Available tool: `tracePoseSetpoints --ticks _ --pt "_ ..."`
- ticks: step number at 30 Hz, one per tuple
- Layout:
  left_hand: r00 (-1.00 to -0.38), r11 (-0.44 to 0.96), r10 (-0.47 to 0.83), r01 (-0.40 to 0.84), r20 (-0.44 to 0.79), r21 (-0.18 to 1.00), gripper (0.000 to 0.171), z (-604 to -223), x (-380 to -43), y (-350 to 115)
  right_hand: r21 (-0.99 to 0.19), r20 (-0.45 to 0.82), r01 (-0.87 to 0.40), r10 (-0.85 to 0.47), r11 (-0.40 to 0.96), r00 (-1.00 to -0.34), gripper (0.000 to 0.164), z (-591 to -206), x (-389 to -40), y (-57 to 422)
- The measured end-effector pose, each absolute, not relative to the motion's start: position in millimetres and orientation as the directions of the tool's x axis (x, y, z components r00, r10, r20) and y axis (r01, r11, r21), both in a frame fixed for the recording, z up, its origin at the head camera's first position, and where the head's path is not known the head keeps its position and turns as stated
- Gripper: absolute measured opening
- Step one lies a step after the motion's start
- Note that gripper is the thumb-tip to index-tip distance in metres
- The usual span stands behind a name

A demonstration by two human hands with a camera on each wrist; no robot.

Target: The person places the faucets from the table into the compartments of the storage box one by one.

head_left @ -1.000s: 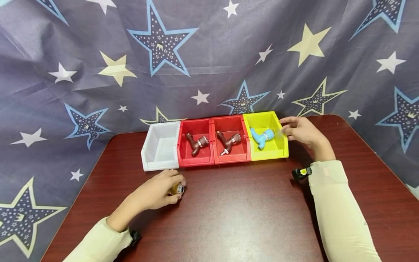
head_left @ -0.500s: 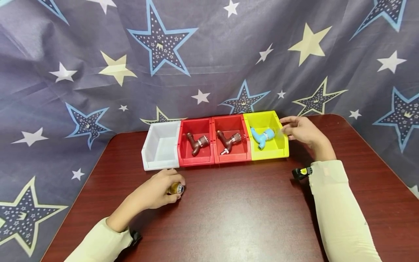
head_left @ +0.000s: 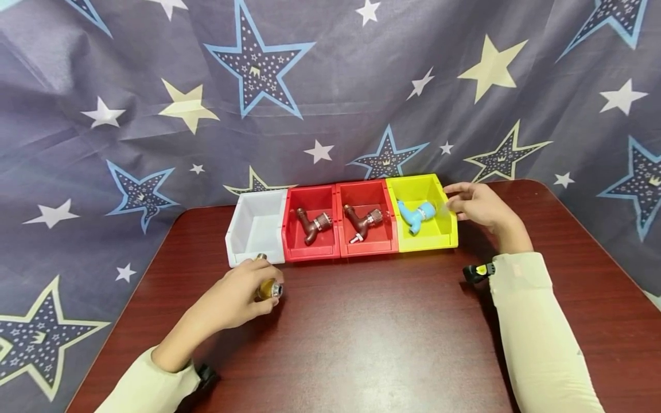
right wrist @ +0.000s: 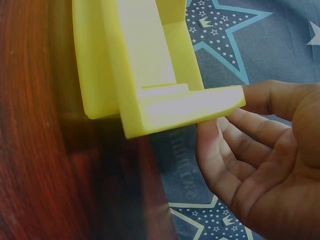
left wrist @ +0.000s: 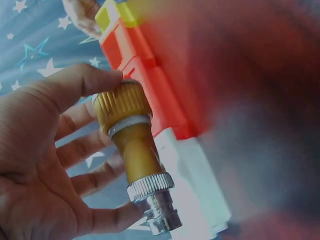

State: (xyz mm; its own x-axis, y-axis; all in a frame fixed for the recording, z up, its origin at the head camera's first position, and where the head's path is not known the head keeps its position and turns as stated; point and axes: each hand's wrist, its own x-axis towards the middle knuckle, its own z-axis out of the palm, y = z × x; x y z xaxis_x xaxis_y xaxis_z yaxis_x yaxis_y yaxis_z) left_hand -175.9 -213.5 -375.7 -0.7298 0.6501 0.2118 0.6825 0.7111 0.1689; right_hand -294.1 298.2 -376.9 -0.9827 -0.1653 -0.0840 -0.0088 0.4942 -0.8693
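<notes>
My left hand [head_left: 234, 295] grips a gold tap [left wrist: 137, 150] just in front of the white bin [head_left: 253, 229]. In the left wrist view the tap has a ribbed knob under my thumb and a silver ribbed collar with a nozzle at its lower end. My fingers partly hide its body in the head view. My right hand [head_left: 482, 209] touches the outer right wall of the yellow bin [right wrist: 180, 110] with its fingertips. Inside that bin lies a light-blue tap [head_left: 415, 215].
Two red bins [head_left: 312, 252] stand between the white and yellow ones, all in a row. One brown tap [head_left: 315, 225] lies in the left red bin; another brown tap [head_left: 363, 223] with a silver nozzle lies in the right. A star-patterned cloth [head_left: 320, 69] hangs behind the dark red table [head_left: 361, 332].
My left hand has shifted a little to the left with the gold tap, and one end of the tap now shows above the fingers. My right hand stays at the yellow bin.
</notes>
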Motion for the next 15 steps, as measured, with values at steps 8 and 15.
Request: tracePoseSetpoints --ticks 8,15 --pt "-0.766 0.783 0.547 0.611 0.336 0.116 0.028 -362.5 -186.8 -216.7 -0.868 -0.088 -0.003 -0.161 0.496 -0.983 0.050 -378.7 -295.1 298.1" --pt "-0.762 0.816 0.485 0.571 0.429 0.091 0.028 -361.3 -205.2 -216.5 -0.869 -0.087 -0.003 -0.159 0.495 -0.983 0.051 -378.8 -295.2 297.5"
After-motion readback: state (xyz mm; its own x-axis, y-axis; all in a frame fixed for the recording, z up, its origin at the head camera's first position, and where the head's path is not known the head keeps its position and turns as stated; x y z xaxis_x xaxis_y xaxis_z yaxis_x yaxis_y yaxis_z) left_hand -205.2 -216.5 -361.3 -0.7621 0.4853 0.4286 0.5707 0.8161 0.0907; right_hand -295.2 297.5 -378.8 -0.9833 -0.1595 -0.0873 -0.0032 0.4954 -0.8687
